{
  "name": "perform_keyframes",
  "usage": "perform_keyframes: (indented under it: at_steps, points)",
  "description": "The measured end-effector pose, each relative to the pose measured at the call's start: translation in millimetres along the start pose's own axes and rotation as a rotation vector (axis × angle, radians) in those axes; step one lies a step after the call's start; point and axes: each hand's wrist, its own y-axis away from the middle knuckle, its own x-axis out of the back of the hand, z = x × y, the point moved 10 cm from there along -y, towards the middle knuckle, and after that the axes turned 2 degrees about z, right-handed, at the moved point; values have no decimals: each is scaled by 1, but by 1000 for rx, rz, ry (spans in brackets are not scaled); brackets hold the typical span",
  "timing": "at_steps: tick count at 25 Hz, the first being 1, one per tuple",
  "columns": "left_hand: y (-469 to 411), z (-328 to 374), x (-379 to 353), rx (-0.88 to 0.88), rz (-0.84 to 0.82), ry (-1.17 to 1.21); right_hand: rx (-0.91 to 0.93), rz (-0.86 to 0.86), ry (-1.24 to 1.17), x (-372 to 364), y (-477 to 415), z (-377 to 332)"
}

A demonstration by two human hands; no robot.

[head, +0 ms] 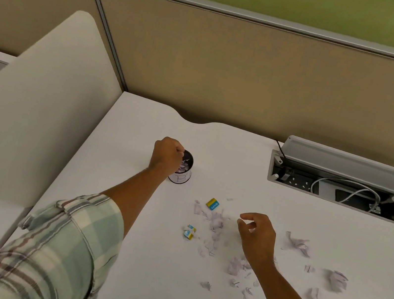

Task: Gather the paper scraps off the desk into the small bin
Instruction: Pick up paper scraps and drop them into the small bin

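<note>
A small dark cylindrical bin (183, 176) with a white label stands on the white desk (127, 216), with white paper scraps inside it. My left hand (167, 154) is over the bin's left rim, fingers curled down into its mouth; a scrap shows at the fingertips. Torn white paper scraps (216, 224) lie scattered across the middle of the desk, with crumpled pieces (297, 244) further right. My right hand (256, 233) hovers over the scraps, fingers apart and curved, holding nothing that I can see.
A yellow and blue scrap (213, 203) and two small blue and yellow bits (189, 232) lie among the paper. An open cable box (340, 191) with sockets and a white cable sits at the back right. A beige divider panel (36, 106) stands to the left.
</note>
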Motion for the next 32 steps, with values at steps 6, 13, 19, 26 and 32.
perform_keyframes:
  at_steps: [6, 13, 19, 26, 32]
  points:
    - [40, 28, -19, -139, 28, 33, 23, -26, -2, 23, 35, 23]
    - [117, 37, -113, -267, -254, -64, -31, 99, 157, 97, 37, 76]
    - [159, 33, -168, -265, -455, -337, -220, -26, 360, 136, 0, 130]
    - [191, 24, -199, -152, -392, -515, -195, -245, 452, 85, -24, 118]
    - [191, 44, -226, -66, -361, -471, -127, -292, 605, 52, 1, 112]
